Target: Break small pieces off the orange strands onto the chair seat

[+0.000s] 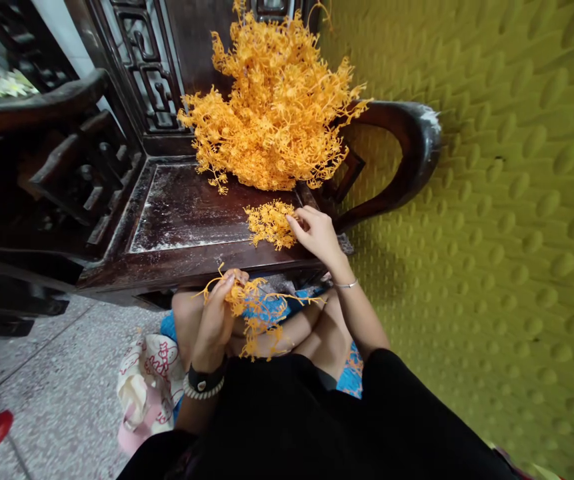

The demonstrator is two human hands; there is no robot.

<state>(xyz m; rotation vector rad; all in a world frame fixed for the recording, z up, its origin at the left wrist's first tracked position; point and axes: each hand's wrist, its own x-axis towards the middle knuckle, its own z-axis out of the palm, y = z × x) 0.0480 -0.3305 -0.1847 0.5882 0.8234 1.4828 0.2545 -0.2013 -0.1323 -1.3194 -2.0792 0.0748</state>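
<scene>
Apart, left hand (218, 310) tight on orange sprig (238, 300), right hand (318, 233) against orange clump (269, 223), grip unclear.

a carved dark wooden chair (181, 203) stands on speckled tiles (67, 363) beside a bumpy yellow-green wall (497, 267).

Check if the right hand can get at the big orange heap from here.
Probably yes: the right hand is at the small orange cluster, just in front of the big orange heap, and nothing visible blocks the way.
</scene>
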